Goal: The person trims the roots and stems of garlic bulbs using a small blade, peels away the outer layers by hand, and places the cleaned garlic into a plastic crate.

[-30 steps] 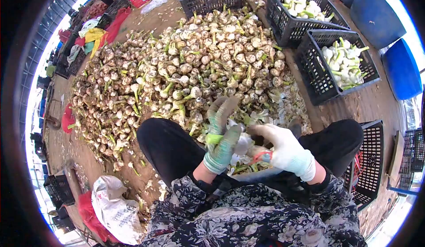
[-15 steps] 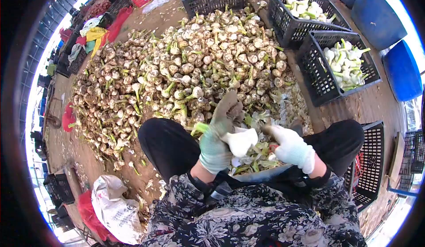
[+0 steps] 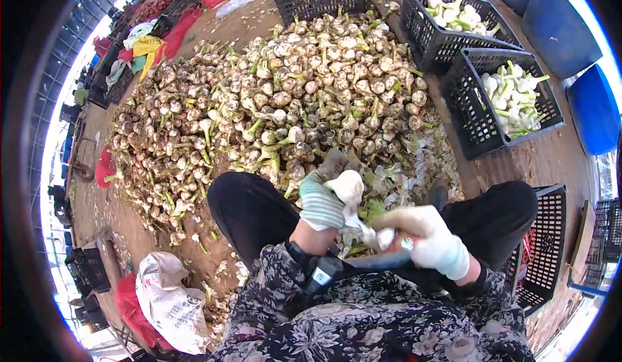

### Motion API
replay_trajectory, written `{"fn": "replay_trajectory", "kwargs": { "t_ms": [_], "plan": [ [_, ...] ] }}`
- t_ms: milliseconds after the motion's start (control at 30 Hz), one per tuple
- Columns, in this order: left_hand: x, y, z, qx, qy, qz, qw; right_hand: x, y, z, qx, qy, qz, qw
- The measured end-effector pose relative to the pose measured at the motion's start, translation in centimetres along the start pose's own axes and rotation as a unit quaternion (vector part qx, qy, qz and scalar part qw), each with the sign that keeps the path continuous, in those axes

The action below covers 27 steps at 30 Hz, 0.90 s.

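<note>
Where the left hand [image 3: 322,201] grasps 1 peeled garlic bulb [image 3: 346,184] over the lap, right hand [image 3: 433,237] clenches its stalk [image 3: 364,227], bracing both ends.

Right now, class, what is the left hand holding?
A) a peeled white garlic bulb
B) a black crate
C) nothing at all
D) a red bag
A: the gloved left hand is closed around a clean white bulb, held up over the lap.
</note>
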<state>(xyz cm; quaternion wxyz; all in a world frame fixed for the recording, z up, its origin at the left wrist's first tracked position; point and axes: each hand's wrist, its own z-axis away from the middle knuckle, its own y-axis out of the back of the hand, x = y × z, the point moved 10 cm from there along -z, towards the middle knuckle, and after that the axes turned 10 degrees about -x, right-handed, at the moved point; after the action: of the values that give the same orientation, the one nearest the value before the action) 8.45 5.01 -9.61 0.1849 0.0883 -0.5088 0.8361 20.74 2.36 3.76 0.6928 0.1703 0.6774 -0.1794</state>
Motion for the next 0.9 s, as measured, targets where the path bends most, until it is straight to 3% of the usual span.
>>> {"fn": "replay_trajectory", "kwargs": {
  "t_ms": [33,67,100,133,167,200,233,267,300,333,400,433,467,533,600,633,667,733,767,800,833,867,900],
  "plan": [
    [0.0,1.1,0.0,0.065,-0.021,0.046,0.997,2.6,0.9,-0.1,0.019,-0.069,0.127,0.989],
    [-0.2,1.4,-0.2,0.061,-0.017,0.043,0.997,4.8,2.0,0.1,0.041,-0.136,0.253,0.957],
    [-0.1,2.1,-0.5,0.068,-0.018,0.025,0.997,5.8,1.5,1.0,0.020,-0.175,0.511,0.841],
    [0.1,2.8,-1.0,0.076,-0.020,0.009,0.997,6.6,1.4,1.6,0.008,-0.184,0.624,0.759],
    [0.1,2.1,-0.8,0.045,-0.028,0.051,0.997,5.9,2.4,1.3,0.064,-0.168,0.519,0.836],
    [-0.6,0.6,-1.0,-0.039,0.034,0.067,0.996,5.6,2.8,1.1,0.116,-0.152,0.400,0.896],
    [-0.2,0.9,-1.3,-0.024,-0.015,0.054,0.998,5.7,2.1,0.6,0.117,-0.157,0.398,0.896],
    [0.1,0.7,-1.7,-0.013,-0.064,0.042,0.997,5.9,2.7,0.4,0.199,-0.163,0.282,0.924],
    [-0.5,0.5,-1.4,0.035,-0.070,0.002,0.997,6.4,3.4,0.4,0.279,-0.164,0.161,0.932],
    [-0.8,0.3,-0.9,0.083,-0.075,-0.039,0.993,7.1,2.9,-0.6,0.293,-0.122,0.005,0.948],
    [-1.0,-2.2,-0.3,0.015,-0.057,-0.045,0.997,8.4,4.8,-1.1,0.303,-0.116,0.052,0.944],
    [-0.5,-1.5,-0.6,0.030,-0.073,-0.006,0.997,9.5,6.2,0.2,0.349,-0.068,-0.184,0.916],
    [0.1,-0.6,-1.0,0.046,-0.091,0.033,0.994,8.5,8.7,2.1,0.408,-0.042,-0.225,0.884],
    [0.7,0.6,-1.5,0.032,-0.094,0.053,0.994,9.3,13.2,4.1,0.416,-0.088,0.103,0.899],
    [-0.1,0.2,-2.6,-0.011,-0.059,0.016,0.998,9.5,8.1,1.3,0.131,-0.146,0.198,0.960],
    [-1.5,0.4,-3.2,-0.018,-0.030,0.040,0.999,9.1,7.9,1.6,0.177,-0.230,0.393,0.873],
    [-2.4,2.4,-3.8,0.058,-0.043,0.004,0.997,8.1,7.5,1.4,0.253,-0.188,0.399,0.861],
    [-4.6,1.5,-2.2,0.119,0.018,-0.110,0.987,7.0,5.8,-0.8,0.263,-0.036,0.182,0.947],
    [-7.3,2.2,-2.1,0.051,0.100,-0.042,0.993,7.5,6.1,-0.6,0.261,-0.040,0.180,0.948],
    [-7.0,2.3,-3.2,0.012,0.112,-0.148,0.983,10.3,6.6,-0.5,0.236,-0.084,0.068,0.966],
    [-4.9,1.5,-3.9,-0.037,-0.001,-0.292,0.956,13.1,7.0,-0.3,0.206,-0.128,-0.043,0.969],
    [-2.5,-1.8,-3.3,-0.083,-0.113,-0.426,0.894,14.3,10.9,1.8,0.303,-0.134,0.008,0.944],
    [-1.4,-3.5,-2.6,-0.087,-0.032,-0.392,0.915,13.0,12.9,2.4,0.326,0.022,-0.329,0.886]
  ]
}}
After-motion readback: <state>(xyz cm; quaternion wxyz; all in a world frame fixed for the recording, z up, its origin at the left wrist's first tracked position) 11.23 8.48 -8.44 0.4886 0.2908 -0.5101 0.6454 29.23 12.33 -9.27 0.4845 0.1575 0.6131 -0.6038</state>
